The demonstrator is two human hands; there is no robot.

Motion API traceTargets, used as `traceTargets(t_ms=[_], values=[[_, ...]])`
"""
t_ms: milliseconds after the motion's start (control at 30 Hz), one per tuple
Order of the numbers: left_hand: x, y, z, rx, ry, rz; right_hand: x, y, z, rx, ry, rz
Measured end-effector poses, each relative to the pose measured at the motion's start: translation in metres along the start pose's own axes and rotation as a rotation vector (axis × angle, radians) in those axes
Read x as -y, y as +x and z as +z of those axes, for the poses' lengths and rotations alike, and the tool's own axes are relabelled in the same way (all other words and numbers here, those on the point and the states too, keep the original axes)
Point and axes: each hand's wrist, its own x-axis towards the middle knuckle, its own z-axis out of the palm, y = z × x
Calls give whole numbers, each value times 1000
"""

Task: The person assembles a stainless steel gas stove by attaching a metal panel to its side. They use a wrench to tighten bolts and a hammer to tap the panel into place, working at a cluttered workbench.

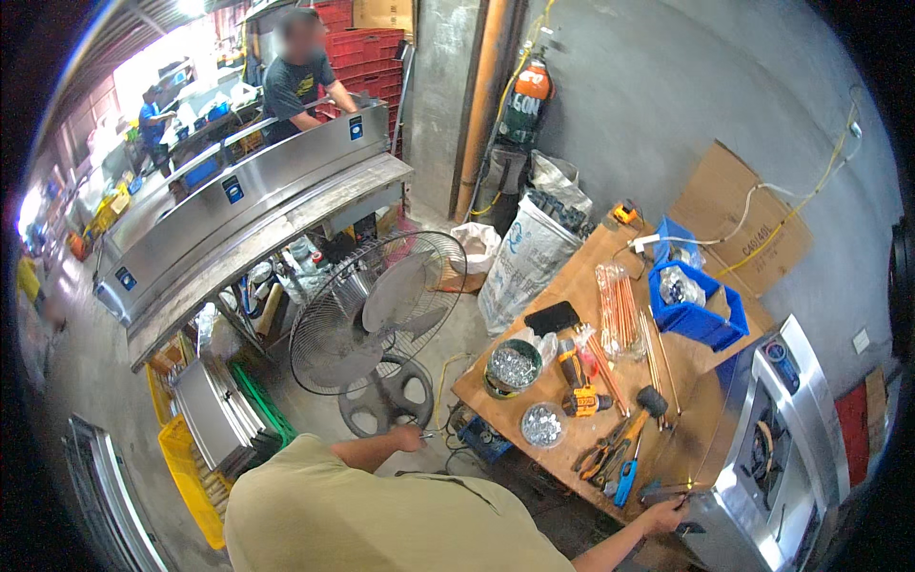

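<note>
My left hand (408, 439) is closed, with a small silvery metal piece (429, 435) sticking out past its fingers. It hangs left of the wooden table (486, 400), beside the base of a black floor fan (381, 315). At the table's near right corner, my right hand (665, 516) has its fingers drawn together at the edge of a stainless-steel gas stove (729, 510). What those fingers grip is too small to make out. The stove stands tilted, its burner (762, 448) facing right. Nearby lie a rubber mallet (652, 400), pliers (596, 459) and a blue-handled tool (625, 482).
The table also carries a yellow cordless drill (579, 381), tubs of small metal parts (513, 367), copper-coloured rods (618, 310) and blue bins (701, 305). Yellow crates (186, 467) stand at left. Another person (300, 81) works behind a long steel panel (248, 186) on a bench.
</note>
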Motion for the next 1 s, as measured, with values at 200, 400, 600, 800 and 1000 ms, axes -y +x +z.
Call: traceTargets(t_ms=[200, 400, 600, 800, 1000], values=[[14, -7, 19, 26, 56, -92, 2, 6, -21, 144, -118, -22], [18, -24, 21, 87, 23, -187, 16, 14, -16, 251, 205, 175], [26, 3, 26, 53, 96, -18, 25, 17, -15, 435, 1079, 1015], [29, 11, 27, 105, -77, -160, 29, 5, -6, 57, 333, 358], [42, -13, 19, 87, -99, -185, 38, 2, -33, 231, -213, -32]])
